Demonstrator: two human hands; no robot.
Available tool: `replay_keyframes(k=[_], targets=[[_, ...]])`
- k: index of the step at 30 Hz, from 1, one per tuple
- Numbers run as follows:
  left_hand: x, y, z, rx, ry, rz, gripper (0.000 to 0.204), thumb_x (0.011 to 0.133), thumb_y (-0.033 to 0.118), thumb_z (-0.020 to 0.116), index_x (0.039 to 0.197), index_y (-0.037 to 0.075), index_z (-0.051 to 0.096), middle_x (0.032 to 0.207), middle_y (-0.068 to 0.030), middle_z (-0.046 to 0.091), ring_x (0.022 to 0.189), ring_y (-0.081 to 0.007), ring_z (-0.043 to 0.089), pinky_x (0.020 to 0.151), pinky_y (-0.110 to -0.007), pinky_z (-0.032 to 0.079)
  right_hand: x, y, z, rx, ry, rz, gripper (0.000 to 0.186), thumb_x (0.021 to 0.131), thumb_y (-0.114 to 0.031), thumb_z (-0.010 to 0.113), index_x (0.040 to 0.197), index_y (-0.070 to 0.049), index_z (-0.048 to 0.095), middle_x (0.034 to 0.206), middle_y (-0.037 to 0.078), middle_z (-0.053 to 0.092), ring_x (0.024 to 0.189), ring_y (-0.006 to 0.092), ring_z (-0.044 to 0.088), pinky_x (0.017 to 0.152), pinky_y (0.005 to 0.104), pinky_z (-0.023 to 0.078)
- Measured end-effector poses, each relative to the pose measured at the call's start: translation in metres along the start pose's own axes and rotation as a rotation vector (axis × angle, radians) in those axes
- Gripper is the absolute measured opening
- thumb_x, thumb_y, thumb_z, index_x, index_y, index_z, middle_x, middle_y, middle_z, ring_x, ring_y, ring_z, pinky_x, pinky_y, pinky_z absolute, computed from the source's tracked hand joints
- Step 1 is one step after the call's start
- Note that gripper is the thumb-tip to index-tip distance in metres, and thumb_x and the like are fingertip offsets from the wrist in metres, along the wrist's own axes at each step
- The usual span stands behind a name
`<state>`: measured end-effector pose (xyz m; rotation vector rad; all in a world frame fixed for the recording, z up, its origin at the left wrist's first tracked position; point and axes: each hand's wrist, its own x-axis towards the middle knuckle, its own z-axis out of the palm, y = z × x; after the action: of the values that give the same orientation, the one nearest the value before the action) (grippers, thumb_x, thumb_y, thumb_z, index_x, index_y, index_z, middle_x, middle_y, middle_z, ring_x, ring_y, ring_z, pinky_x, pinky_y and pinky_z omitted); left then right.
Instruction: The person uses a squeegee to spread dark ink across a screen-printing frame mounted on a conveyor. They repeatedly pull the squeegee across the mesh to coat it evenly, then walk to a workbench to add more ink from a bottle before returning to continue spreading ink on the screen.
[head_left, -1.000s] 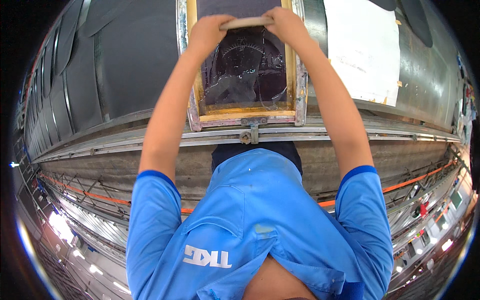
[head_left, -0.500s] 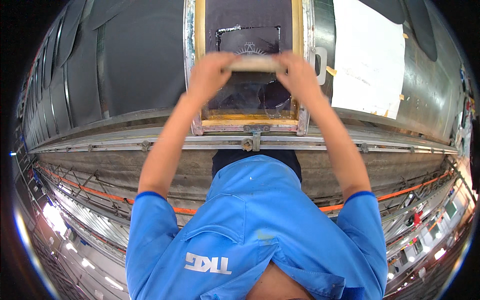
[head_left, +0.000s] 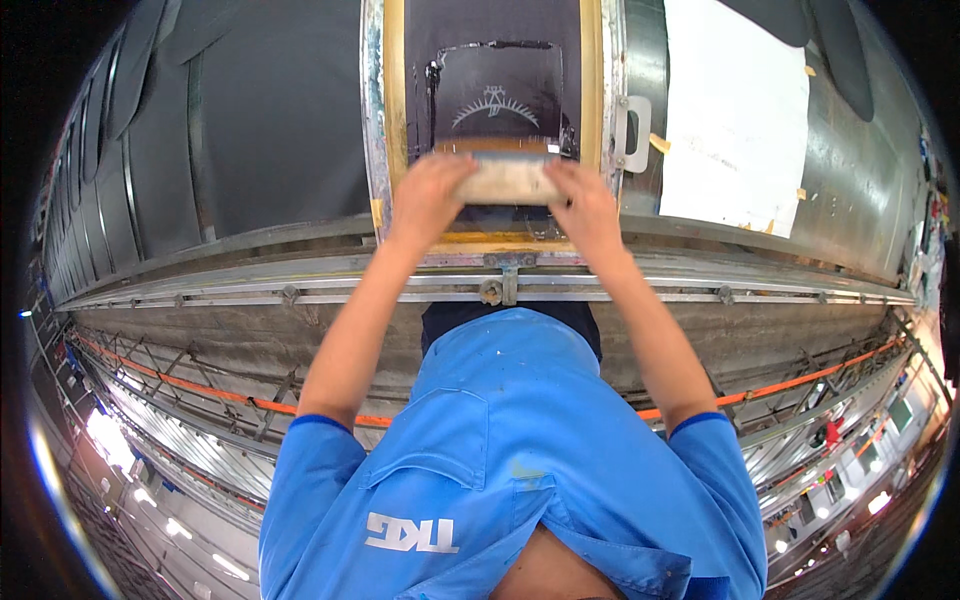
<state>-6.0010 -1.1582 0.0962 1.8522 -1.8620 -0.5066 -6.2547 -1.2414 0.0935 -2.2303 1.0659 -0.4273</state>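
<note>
A pale wooden squeegee (head_left: 508, 181) lies crosswise over the near part of a screen-printing frame (head_left: 592, 70). My left hand (head_left: 430, 197) is closed round its left end and my right hand (head_left: 588, 208) round its right end. Beyond the squeegee, the dark mesh (head_left: 490, 25) shows a light, fan-like curved design (head_left: 495, 108) inside a rough outline of wet, glossy dark ink. The squeegee's lower edge and the mesh right under it are hidden.
Black sheets (head_left: 285, 120) cover the table to the left. On the right lies a white sheet (head_left: 735, 120) with bits of tape, beside a metal handle (head_left: 636, 135) on the frame. A metal rail (head_left: 400, 292) runs along the near table edge.
Both hands have drawn the squeegee toward me along the screen. The curved design, partly covered before, now shows in full beyond it.
</note>
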Motion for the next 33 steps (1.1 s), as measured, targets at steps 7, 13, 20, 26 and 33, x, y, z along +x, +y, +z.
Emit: replay_keyframes(k=[7, 13, 20, 26, 33], targets=[[0.035, -0.013, -0.023, -0.169, -0.006, -0.033, 0.043, 0.071, -0.001, 0.072, 0.113, 0.010, 0.073, 0.120, -0.0102, 0.070, 0.113, -0.0304, 0.064, 0.099, -0.039, 0.050, 0.052, -0.001, -0.030, -0.027, -0.079, -0.042, 0.043, 0.076, -0.007, 0.071, 0.119, -0.008, 0.067, 0.119, 0.013, 0.065, 0.112, 0.0316, 0.062, 0.095, 0.0411, 0.051], [0.156, -0.060, -0.039, -0.099, 0.016, -0.101, 0.039, 0.074, 0.015, 0.074, 0.113, 0.018, 0.074, 0.103, -0.0105, 0.073, 0.095, -0.0314, 0.068, 0.086, -0.039, 0.054, 0.184, 0.033, -0.050, -0.065, 0.004, -0.097, 0.036, 0.077, -0.010, 0.071, 0.113, -0.007, 0.071, 0.110, 0.015, 0.068, 0.106, 0.0342, 0.063, 0.093, 0.0414, 0.052], [0.059, -0.037, 0.002, 0.020, 0.134, 0.024, 0.037, 0.072, 0.005, 0.070, 0.107, 0.015, 0.074, 0.109, -0.0087, 0.071, 0.103, -0.0293, 0.065, 0.092, -0.041, 0.051, 0.072, 0.022, -0.005, -0.001, 0.044, -0.055, 0.049, 0.069, -0.002, 0.072, 0.118, -0.008, 0.070, 0.116, 0.014, 0.069, 0.109, 0.0326, 0.064, 0.096, 0.0398, 0.051], [-0.043, 0.009, 0.003, -0.008, 0.021, 0.001, 0.044, 0.067, -0.001, 0.071, 0.110, 0.011, 0.073, 0.117, -0.0064, 0.070, 0.111, -0.0278, 0.064, 0.096, -0.040, 0.051, -0.031, -0.014, 0.001, 0.058, -0.030, 0.025, 0.051, 0.070, -0.006, 0.077, 0.120, -0.008, 0.069, 0.115, 0.013, 0.068, 0.111, 0.0316, 0.063, 0.099, 0.0402, 0.050], [0.062, -0.017, -0.054, -0.205, -0.122, -0.207, 0.040, 0.075, 0.007, 0.072, 0.114, 0.011, 0.072, 0.105, -0.0139, 0.073, 0.097, -0.0314, 0.070, 0.088, -0.037, 0.055, 0.035, 0.065, -0.056, 0.276, 0.380, 0.325, 0.042, 0.086, -0.028, 0.077, 0.121, -0.007, 0.068, 0.111, 0.012, 0.070, 0.101, 0.0230, 0.065, 0.089, 0.0355, 0.050]])
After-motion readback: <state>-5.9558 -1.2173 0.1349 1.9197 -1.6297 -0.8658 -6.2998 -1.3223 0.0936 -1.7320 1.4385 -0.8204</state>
